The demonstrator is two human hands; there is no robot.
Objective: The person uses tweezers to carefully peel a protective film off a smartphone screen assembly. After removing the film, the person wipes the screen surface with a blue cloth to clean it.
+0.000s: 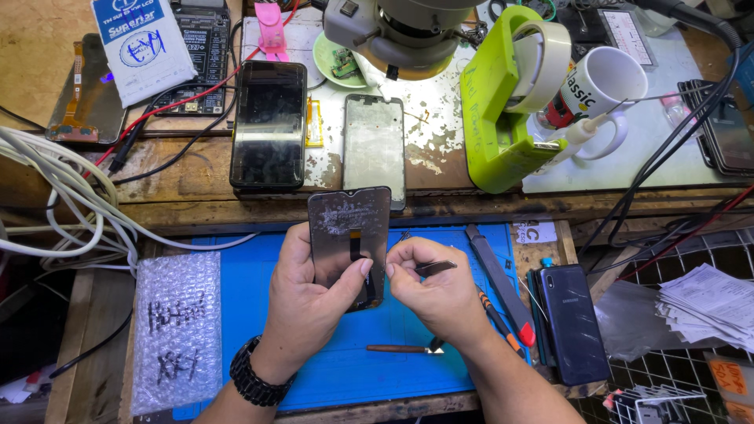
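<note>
Gripping a dark rectangular phone screen panel upright above the blue rubber work mat, the left hand is showing its dusty grey back with a thin black ribbon cable down the middle. The right hand is pinching slim metal tweezers just beside the panel's lower edge, over the wooden desk.

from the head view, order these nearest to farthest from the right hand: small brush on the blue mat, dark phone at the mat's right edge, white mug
1. small brush, just below the right hand on the mat.
2. dark phone, to its right.
3. white mug, far up on the rear bench.
</note>
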